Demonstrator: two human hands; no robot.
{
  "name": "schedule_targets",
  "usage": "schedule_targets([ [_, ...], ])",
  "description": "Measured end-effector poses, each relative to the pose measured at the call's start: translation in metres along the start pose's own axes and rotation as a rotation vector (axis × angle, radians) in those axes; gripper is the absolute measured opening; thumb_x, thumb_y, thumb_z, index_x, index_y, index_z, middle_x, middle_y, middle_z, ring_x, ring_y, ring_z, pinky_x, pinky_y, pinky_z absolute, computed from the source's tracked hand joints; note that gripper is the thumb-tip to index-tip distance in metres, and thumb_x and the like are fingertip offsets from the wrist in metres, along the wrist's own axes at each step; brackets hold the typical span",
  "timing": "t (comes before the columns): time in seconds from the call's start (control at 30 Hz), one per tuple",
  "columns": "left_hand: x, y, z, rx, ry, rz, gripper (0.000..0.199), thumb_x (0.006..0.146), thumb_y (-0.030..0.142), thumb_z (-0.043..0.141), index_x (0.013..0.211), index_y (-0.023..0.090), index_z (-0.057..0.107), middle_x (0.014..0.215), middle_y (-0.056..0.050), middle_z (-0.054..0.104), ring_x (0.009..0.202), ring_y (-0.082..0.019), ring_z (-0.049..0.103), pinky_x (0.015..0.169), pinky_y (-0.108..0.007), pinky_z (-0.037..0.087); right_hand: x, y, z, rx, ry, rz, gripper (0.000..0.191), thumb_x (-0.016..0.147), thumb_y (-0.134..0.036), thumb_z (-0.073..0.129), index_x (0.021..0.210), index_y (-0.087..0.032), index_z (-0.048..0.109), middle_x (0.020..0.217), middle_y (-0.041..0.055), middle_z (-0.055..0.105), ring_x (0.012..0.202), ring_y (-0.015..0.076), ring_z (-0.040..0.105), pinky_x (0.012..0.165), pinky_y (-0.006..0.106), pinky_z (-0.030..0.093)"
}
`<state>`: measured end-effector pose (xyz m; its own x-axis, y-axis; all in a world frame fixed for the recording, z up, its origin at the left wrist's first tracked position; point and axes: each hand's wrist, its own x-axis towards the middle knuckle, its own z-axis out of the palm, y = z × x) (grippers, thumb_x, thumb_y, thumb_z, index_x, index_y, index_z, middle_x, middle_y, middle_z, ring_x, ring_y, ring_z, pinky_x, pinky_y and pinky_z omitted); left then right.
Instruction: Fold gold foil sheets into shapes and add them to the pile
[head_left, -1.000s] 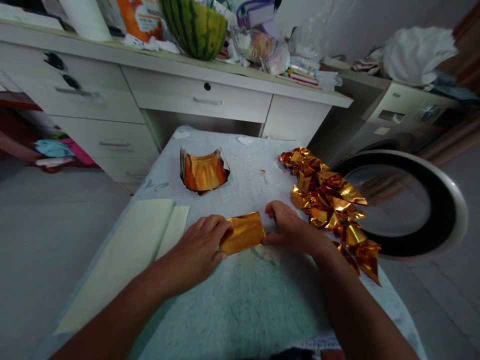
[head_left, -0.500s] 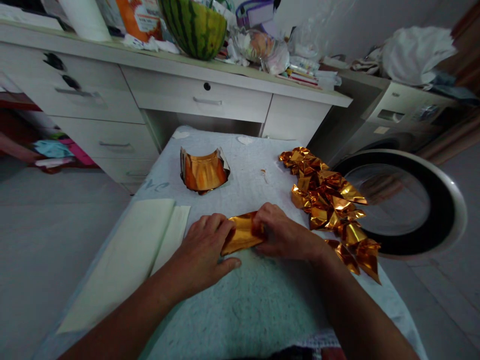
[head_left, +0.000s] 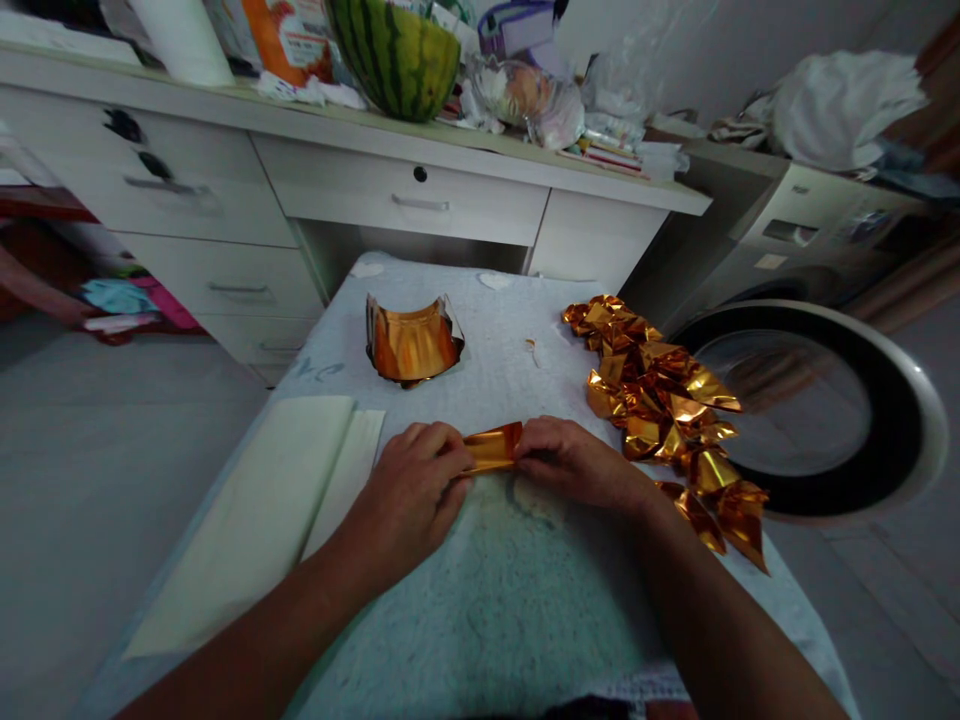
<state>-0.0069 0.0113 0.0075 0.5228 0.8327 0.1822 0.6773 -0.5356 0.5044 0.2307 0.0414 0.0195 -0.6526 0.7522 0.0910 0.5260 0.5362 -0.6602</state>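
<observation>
A narrow strip of shiny gold foil paper (head_left: 493,448) spans the gap between my two hands, over the cloth-covered table. My left hand (head_left: 424,482) pinches its left end between thumb and fingers. At the right end my right hand (head_left: 574,460) grips the strip with bent fingers. Beyond them stands a curved stack of gold foil sheets (head_left: 415,343). Several folded gold foil pieces (head_left: 660,390) lie in a heap along the table's right side. Pale yellow paper (head_left: 247,520) lies flat to the left of my left hand.
The table (head_left: 480,620) has a light blue cloth. Behind it, a white counter (head_left: 480,155) with drawers bears a cut watermelon (head_left: 397,60) and plastic bags. On the right, a washing machine (head_left: 795,215) has its round door (head_left: 810,400) open beside the table edge.
My left thumb has come up and closed onto the foil strip, which now looks narrower. My right hand has shifted slightly right. The view has moved a little.
</observation>
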Motion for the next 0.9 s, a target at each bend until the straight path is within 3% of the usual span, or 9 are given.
schedule_targets([
  [0.17,0.001,0.002,-0.007,-0.212,0.105,-0.085,0.019,0.093,0.024,0.048,0.089,0.021,0.066,0.087,-0.003,0.064,0.085,-0.020,0.057,0.078,-0.036,0.045,-0.002,0.000,-0.004,0.184,0.108,0.100,0.002,0.086,-0.021,0.061,0.086,-0.019,0.061,0.083,0.0003,0.060,0.080,0.0138,0.055,0.073,0.026,0.044],
  [0.3,0.003,0.004,-0.010,-0.504,0.119,-0.287,0.018,0.091,0.032,0.053,0.087,0.021,0.066,0.080,0.000,0.065,0.074,-0.017,0.060,0.066,-0.030,0.045,-0.001,0.002,-0.004,0.396,0.133,0.184,0.015,0.086,-0.033,0.064,0.086,-0.018,0.062,0.077,-0.0008,0.058,0.073,0.0131,0.053,0.069,0.026,0.043],
  [0.43,0.005,0.002,-0.007,-0.766,0.126,-0.395,0.022,0.090,0.038,0.054,0.086,0.019,0.064,0.077,0.000,0.066,0.072,-0.017,0.062,0.065,-0.029,0.047,0.001,0.004,0.002,0.713,0.168,0.256,0.033,0.082,-0.049,0.069,0.081,-0.018,0.058,0.075,-0.0007,0.058,0.069,0.0124,0.053,0.066,0.026,0.042],
  [0.67,0.006,0.000,-0.006,-0.848,0.138,-0.492,0.022,0.086,0.040,0.059,0.089,0.018,0.063,0.080,-0.001,0.068,0.074,-0.018,0.064,0.065,-0.028,0.048,0.002,0.004,0.005,0.898,0.220,0.316,0.035,0.077,-0.049,0.074,0.080,-0.019,0.056,0.070,-0.0039,0.056,0.061,0.0092,0.049,0.059,0.022,0.038],
  [0.9,0.008,0.000,-0.004,-0.831,0.191,-0.486,0.021,0.088,0.040,0.057,0.094,0.020,0.061,0.079,0.001,0.066,0.072,-0.016,0.062,0.063,-0.026,0.047,0.003,0.010,0.010,0.977,0.207,0.319,0.033,0.078,-0.045,0.076,0.084,-0.019,0.056,0.071,-0.0041,0.059,0.059,0.0078,0.051,0.056,0.020,0.038],
])
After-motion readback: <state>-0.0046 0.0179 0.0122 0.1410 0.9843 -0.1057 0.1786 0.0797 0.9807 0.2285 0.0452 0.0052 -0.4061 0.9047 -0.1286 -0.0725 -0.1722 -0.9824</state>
